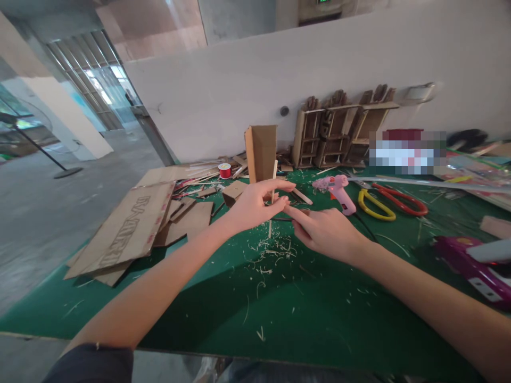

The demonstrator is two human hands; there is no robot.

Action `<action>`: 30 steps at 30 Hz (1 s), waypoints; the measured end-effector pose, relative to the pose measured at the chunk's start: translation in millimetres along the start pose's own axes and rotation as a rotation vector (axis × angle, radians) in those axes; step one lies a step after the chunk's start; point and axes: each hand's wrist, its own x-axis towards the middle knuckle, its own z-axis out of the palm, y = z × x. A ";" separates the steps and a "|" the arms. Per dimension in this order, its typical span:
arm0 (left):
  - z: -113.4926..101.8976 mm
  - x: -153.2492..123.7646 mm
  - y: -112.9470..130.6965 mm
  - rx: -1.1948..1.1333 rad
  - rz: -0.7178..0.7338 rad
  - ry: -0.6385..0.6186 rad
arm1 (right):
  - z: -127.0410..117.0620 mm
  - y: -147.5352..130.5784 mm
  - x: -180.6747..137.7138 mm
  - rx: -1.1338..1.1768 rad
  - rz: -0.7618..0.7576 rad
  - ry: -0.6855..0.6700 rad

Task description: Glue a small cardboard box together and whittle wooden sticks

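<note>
A thin pale wooden stick [274, 178] stands almost upright in my left hand [259, 202], whose fingers and thumb are closed around it. My right hand [327, 231] meets it from the right. Its index fingertip is at my left thumb, and the other fingers are curled under. A thin dark edge shows below the fingertips, but what my right hand grips is hidden. Pale wood shavings [275, 250] are scattered on the green tabletop [223, 314] beneath both hands. Just behind them stands a tall open cardboard piece [263, 151].
Flat cardboard sheets [120, 229] lie at the left. A red spool [224, 170] sits behind. To the right are a pink glue gun [339, 194], scissors with yellow and red handles [377, 206] and a purple power strip [471, 271]. Brown cardboard structures [331, 133] lean against the wall.
</note>
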 end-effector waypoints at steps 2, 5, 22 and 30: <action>-0.5 0.5 -4.2 -0.015 -0.014 0.005 | 1.4 0.7 0.4 0.006 -0.010 -0.005; -0.7 1.3 -9.7 -0.062 -0.047 0.013 | 3.3 3.1 0.7 0.029 -0.047 -0.020; -6.4 2.4 -15.7 0.016 -0.070 0.033 | 10.2 2.2 2.6 -0.009 0.028 -0.194; -8.0 3.4 -17.0 0.016 -0.091 0.002 | 10.5 -1.3 2.5 0.011 -0.028 -0.336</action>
